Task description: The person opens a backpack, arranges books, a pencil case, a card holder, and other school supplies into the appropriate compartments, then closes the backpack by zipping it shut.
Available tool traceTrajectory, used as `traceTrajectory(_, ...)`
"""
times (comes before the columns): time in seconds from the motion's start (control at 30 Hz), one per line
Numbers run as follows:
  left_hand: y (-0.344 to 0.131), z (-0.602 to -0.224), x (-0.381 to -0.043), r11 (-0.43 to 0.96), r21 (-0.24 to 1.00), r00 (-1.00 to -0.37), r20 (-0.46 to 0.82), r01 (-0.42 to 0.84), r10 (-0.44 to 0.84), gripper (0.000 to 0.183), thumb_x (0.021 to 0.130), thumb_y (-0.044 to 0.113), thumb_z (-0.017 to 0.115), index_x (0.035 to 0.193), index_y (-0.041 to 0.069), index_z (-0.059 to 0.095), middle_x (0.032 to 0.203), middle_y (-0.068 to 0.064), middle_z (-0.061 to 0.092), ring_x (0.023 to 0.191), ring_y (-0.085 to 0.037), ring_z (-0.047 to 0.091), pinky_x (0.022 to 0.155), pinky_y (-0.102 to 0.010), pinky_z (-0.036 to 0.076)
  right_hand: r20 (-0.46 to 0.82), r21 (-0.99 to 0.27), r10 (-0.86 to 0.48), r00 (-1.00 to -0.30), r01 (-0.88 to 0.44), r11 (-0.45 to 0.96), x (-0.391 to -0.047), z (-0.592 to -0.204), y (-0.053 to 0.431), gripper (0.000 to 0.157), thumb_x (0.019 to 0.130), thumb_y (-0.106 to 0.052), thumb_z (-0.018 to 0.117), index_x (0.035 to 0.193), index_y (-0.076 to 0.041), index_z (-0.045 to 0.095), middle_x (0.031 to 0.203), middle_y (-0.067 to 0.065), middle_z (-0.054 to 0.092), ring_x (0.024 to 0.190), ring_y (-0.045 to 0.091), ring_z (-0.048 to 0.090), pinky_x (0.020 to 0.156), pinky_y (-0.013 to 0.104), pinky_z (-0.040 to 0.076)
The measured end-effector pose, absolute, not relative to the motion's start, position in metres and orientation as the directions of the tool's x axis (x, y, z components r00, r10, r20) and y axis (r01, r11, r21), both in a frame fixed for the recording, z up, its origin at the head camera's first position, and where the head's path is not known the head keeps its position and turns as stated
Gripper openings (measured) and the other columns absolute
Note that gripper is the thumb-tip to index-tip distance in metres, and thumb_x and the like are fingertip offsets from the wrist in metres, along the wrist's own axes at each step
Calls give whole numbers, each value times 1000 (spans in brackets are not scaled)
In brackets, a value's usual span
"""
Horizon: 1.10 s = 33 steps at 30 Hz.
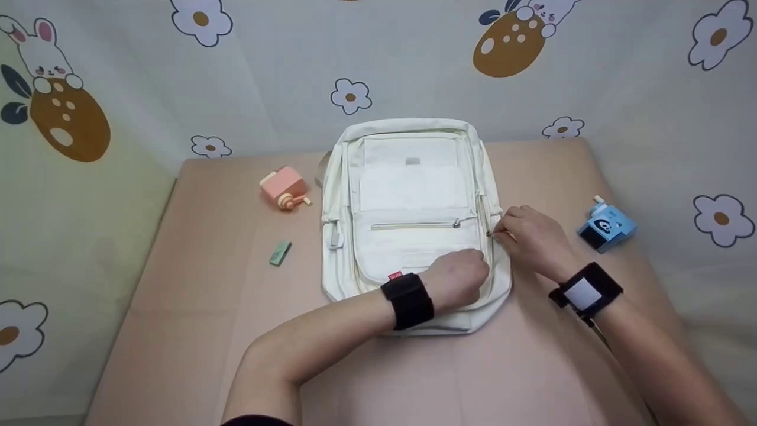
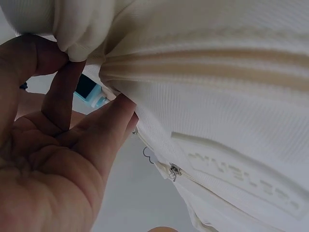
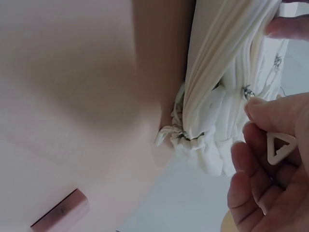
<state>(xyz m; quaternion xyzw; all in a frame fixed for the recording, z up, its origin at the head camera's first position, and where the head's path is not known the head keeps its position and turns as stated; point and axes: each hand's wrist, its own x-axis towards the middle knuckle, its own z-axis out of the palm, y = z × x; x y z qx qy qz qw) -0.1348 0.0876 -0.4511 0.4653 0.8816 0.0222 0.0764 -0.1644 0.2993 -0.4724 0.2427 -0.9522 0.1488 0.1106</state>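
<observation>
A cream-white fabric backpack lies front side up on a bench covered in pinkish beige, its top end at the middle of the far edge and its base pointing toward the near edge. A person leans both bare arms in from the near edge, a black band on the left wrist and another, with a white patch, on the right. The left grip reaches across the lower front of the bag and pinches a fold of its cream cloth. The right grip, at the bag's right side, holds a small metal zipper pull between thumb and finger; a cream triangular loop hangs against the fingers. Left of the bag, toward the far left corner, sits a boxy pink gadget with a crank; nearer to me lies a small green rectangular block. By the right edge is a boxy blue gadget with a dark front. Behind hangs white cloth printed with flowers and rabbits.
</observation>
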Motion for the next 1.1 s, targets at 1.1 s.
traceTrajectory(1.1, 17, -447, -106, 583, 8, -583, -14, 812, 812, 11, 94, 5, 61, 101, 8, 68, 97, -3, 60, 94, -18, 61, 56, -30, 54, 290, -303, -361, -887, -442, 844, -153, -478, 296, 8, 87, -12, 81, 91, -10, 75, 86, 2, 65, 80, 20, 56, 64, 36, 48)
